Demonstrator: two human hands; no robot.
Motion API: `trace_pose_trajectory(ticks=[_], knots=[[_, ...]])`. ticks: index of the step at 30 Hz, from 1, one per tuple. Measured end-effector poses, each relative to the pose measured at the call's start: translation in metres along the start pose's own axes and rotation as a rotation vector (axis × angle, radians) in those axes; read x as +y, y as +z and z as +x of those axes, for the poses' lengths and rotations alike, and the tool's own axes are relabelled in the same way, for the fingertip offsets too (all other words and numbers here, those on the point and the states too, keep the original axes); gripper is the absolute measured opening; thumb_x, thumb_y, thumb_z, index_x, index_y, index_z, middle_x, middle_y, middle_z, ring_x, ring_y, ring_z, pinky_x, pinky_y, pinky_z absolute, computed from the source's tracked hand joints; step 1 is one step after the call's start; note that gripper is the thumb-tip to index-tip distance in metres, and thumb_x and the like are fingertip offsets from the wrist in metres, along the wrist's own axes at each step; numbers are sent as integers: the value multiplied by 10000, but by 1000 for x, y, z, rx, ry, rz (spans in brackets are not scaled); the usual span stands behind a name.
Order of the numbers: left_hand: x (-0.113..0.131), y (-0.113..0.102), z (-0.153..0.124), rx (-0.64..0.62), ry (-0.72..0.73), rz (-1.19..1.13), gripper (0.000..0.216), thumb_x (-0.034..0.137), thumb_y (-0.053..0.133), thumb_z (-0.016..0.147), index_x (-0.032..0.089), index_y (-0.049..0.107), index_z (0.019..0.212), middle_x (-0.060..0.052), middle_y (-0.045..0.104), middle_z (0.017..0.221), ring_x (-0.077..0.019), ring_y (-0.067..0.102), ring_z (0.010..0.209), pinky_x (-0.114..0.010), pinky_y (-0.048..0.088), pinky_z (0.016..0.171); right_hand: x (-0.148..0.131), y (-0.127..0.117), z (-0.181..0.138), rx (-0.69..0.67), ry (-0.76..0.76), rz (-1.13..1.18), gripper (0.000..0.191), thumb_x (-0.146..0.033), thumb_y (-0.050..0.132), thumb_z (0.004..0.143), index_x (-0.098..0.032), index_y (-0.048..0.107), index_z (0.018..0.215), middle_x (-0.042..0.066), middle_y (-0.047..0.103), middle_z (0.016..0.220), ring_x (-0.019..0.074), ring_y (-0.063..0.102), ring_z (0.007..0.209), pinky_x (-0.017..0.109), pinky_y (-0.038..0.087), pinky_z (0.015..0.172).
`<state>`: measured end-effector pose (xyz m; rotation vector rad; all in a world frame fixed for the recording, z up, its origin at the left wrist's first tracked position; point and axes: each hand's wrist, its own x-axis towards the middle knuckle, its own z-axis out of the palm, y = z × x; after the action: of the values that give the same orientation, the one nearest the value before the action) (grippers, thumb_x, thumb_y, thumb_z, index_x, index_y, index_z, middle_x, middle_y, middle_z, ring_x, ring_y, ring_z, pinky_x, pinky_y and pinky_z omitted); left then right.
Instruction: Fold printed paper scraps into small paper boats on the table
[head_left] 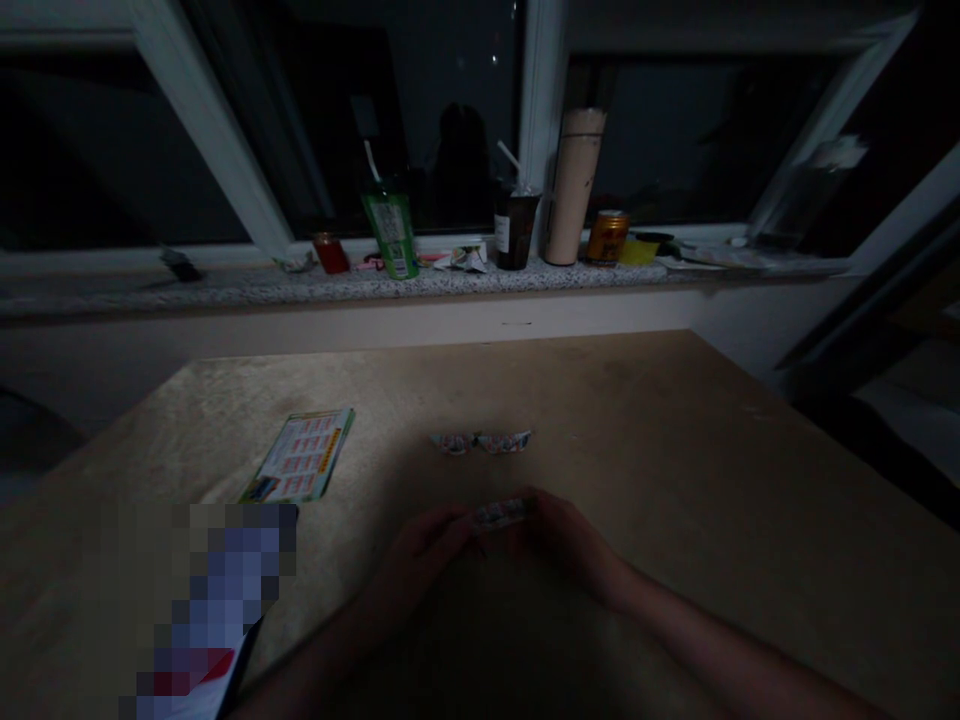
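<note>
A small strip of printed material point(499, 514), perhaps folded paper or a wrapper, is held level just above the table between my two hands. The fingertips of my left hand point(429, 550) pinch its left end. My right hand point(570, 545) has its fingers closed at the other end. Beyond them on the table lie two similar crumpled printed pieces, a left one point(452, 443) and a right one point(505, 442), with their inner ends nearly touching. Dim light hides the detail of the print and of my fingers.
The brown table point(637, 420) bears a printed booklet point(304, 455) on the left and a blurred-out phone-like object point(225, 590) nearer me. On the windowsill point(442, 285) stand a green cup point(391, 232), a dark cup point(515, 230), a pink flask point(574, 190) and a gold can point(607, 238).
</note>
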<state>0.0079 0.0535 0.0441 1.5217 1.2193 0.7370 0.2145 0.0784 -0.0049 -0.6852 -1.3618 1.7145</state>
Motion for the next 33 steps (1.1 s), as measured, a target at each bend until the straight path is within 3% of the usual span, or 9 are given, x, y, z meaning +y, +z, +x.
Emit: trace_pose_trajectory(ticks=[7,14,20,24,28,33], knots=[[-4,0,2,-24,-27,-86,261,405,593,811,198,669,950,-30,709,890,-237,638,850,-317,466,767,-7,-1,0,-33,30,105,385,-508,527,884,-171,629,1040,59,654,854,162,592,699,289,457,654],[-6,2,1,-30,-16,-155,345,398,653,769,207,623,1055,-57,702,998,-251,640,906,-353,472,796,-20,3,-2,-18,34,18,326,-429,603,853,-195,617,1080,53,645,955,171,598,811,283,463,707],[-12,-2,-1,28,22,-146,341,465,444,919,226,634,1069,-29,672,1053,-241,598,998,-350,416,904,-14,2,-1,-21,59,94,352,-452,593,845,-181,624,1067,53,645,910,169,600,739,297,460,688],[-14,-3,-2,69,-15,-134,321,436,438,938,241,624,1113,-14,662,1090,-243,583,1036,-326,418,899,-9,0,0,-39,70,141,344,-434,575,860,-187,611,1097,59,647,940,166,611,724,298,470,676],[-13,-2,-1,76,-57,-126,347,451,401,959,233,617,1122,-5,698,912,-231,630,882,-322,447,822,-14,2,-2,-64,90,127,355,-443,550,876,-181,598,1111,40,655,826,162,614,669,290,463,643],[-14,1,1,68,-76,-127,426,502,333,974,216,597,1148,24,652,637,-218,635,711,-310,451,735,-17,3,-2,49,100,51,326,-477,580,854,-181,584,989,-20,596,613,123,547,561,232,379,557]])
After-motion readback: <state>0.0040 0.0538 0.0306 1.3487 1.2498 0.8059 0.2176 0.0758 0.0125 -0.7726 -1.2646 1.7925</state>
